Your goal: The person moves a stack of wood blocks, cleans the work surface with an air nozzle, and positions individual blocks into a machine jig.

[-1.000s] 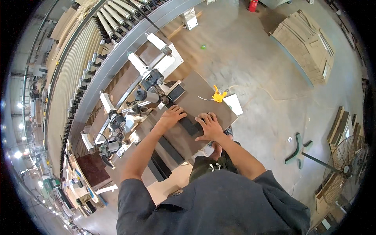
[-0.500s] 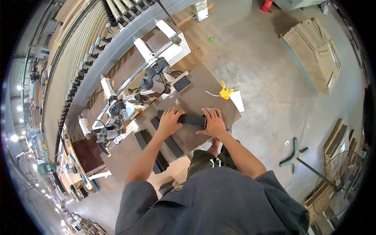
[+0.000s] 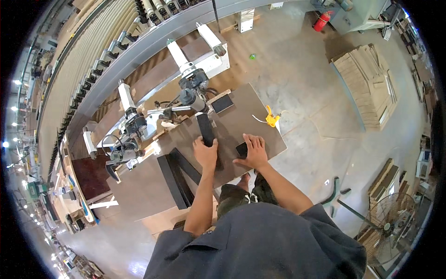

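My left hand [image 3: 206, 154] is closed around a dark black bar [image 3: 205, 127], whose far end points at the drill-like machine head [image 3: 194, 98]. To its right, my right hand [image 3: 253, 151] grips a short black block [image 3: 241, 149] between thumb and fingers, resting on the brown board [image 3: 241, 121]. Much of this block is hidden under the palm. Several long black bars [image 3: 173, 182] lie on the board left of my left forearm. Another dark rectangular piece [image 3: 222, 103] sits beyond my hands, beside a wooden strip.
A yellow trigger-handled tool [image 3: 271, 119] lies at the board's right corner. More machine heads [image 3: 134, 123] line the left side. On the floor are a stack of brown panels [image 3: 364, 88], a standing fan [image 3: 390, 218] and a red extinguisher [image 3: 322, 21].
The bar that lay crosswise between both hands now points away from me in my left hand alone. A short black block shows under my right hand, apart from the bar.
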